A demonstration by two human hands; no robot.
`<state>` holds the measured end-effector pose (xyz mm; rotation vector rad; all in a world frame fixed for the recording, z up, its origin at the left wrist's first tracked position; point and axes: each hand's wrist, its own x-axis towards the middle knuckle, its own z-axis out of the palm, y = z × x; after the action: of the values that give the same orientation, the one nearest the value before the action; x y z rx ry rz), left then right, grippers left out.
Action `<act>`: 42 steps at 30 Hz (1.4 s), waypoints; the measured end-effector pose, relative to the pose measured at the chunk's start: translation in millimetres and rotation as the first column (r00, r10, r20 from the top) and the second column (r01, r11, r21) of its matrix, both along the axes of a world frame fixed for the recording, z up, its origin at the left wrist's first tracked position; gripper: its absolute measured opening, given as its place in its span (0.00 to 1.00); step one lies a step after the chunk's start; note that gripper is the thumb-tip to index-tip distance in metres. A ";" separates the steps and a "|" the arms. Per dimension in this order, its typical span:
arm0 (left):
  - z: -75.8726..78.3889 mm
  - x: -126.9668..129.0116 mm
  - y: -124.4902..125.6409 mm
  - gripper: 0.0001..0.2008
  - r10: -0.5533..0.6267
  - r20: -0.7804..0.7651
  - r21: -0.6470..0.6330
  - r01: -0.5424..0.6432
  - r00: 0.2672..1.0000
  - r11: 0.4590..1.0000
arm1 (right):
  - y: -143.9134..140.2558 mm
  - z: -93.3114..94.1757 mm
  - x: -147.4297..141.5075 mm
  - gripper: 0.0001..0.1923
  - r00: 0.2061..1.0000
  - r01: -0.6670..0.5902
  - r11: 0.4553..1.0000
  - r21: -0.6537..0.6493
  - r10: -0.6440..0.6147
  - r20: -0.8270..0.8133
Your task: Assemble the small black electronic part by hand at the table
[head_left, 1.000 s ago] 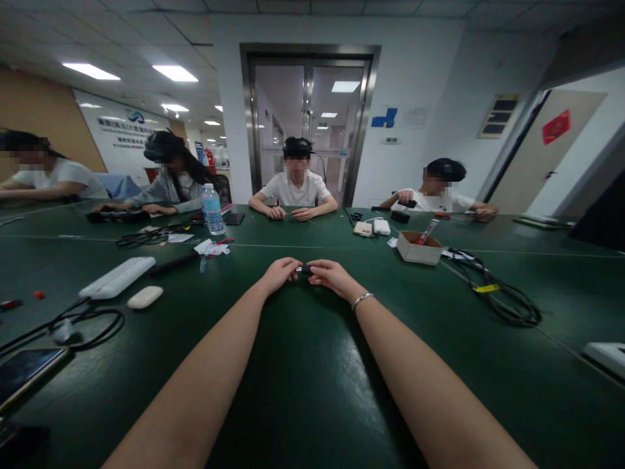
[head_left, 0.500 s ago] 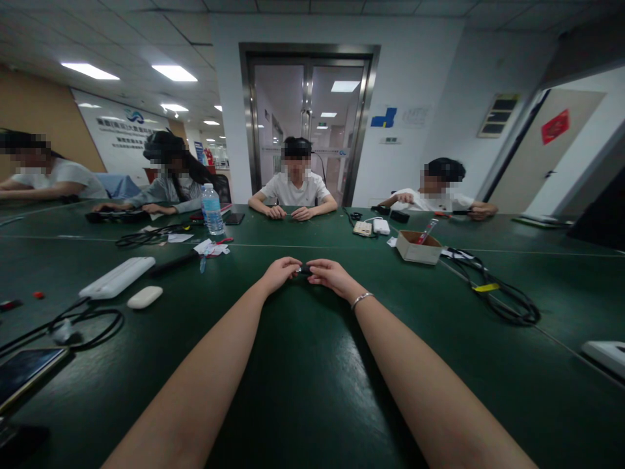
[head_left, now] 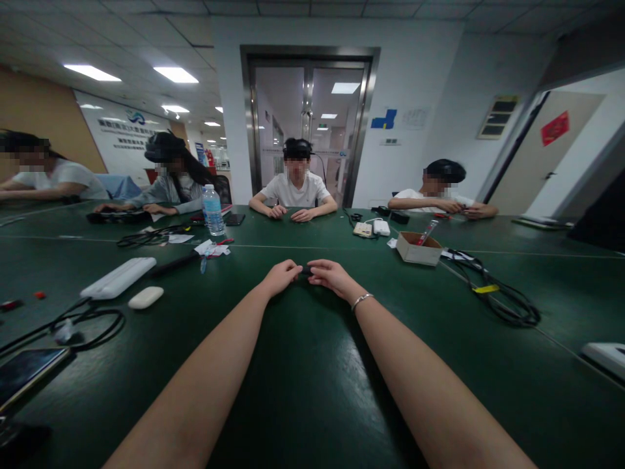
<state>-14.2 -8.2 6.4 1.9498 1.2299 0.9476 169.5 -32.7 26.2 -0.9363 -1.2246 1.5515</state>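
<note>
A small dark object (head_left: 305, 270) was held between both hands over the green worktop (head_left: 303, 365).

It was pinched at one end by the fingers of the left hand (head_left: 280, 277) and at the other by those of the right hand (head_left: 332, 275), far out in front; a cardboard box (head_left: 418, 248) stood well apart to the right.

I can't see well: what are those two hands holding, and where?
A small black object, pinched at its two ends by the left hand and right hand.
</note>
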 end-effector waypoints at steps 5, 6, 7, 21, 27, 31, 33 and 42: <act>3.1 1.1 -1.3 0.13 -0.036 0.132 -0.072 0.046 0.991 0.996 | -0.2 0.3 -0.3 0.10 1.000 -0.003 1.000 0.004 0.003 0.005; 3.7 1.2 -1.8 0.13 -0.049 0.146 -0.078 0.060 0.988 0.995 | -0.2 0.4 -0.2 0.10 1.000 -0.003 1.000 0.005 0.003 0.006; 4.2 1.2 -2.3 0.13 -0.059 0.155 -0.080 0.073 0.986 0.994 | -0.1 0.5 -0.2 0.10 1.000 -0.003 1.000 0.006 0.003 0.007; 6.6 0.6 -4.0 0.13 -0.025 0.135 -0.067 0.035 0.991 0.997 | 1.2 -0.1 -0.7 0.10 1.000 -0.016 1.000 -0.009 0.016 -0.027; -1.2 -0.1 2.5 0.13 -0.050 0.164 -0.062 0.061 0.985 0.996 | 1.5 -0.1 -1.9 0.07 0.998 -0.027 1.000 0.000 0.027 0.062; -2.0 -0.5 3.1 0.13 -0.048 0.154 -0.064 0.059 0.987 0.996 | -0.9 1.4 0.4 0.18 0.999 -0.044 0.999 0.020 0.044 0.003; -0.5 -0.2 1.9 0.13 -0.048 0.153 -0.067 0.058 0.987 0.996 | -0.8 1.5 -0.2 0.15 0.999 -0.034 0.999 0.010 0.034 0.021; 2.3 0.4 -1.2 0.12 -0.044 0.145 -0.068 0.054 0.988 0.996 | 0.3 1.9 0.4 0.17 0.997 -0.075 0.997 0.014 0.074 0.029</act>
<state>-13.8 -9.4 8.7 1.8143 1.1144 0.9870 169.9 -32.4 28.1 -0.9148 -1.3023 1.5905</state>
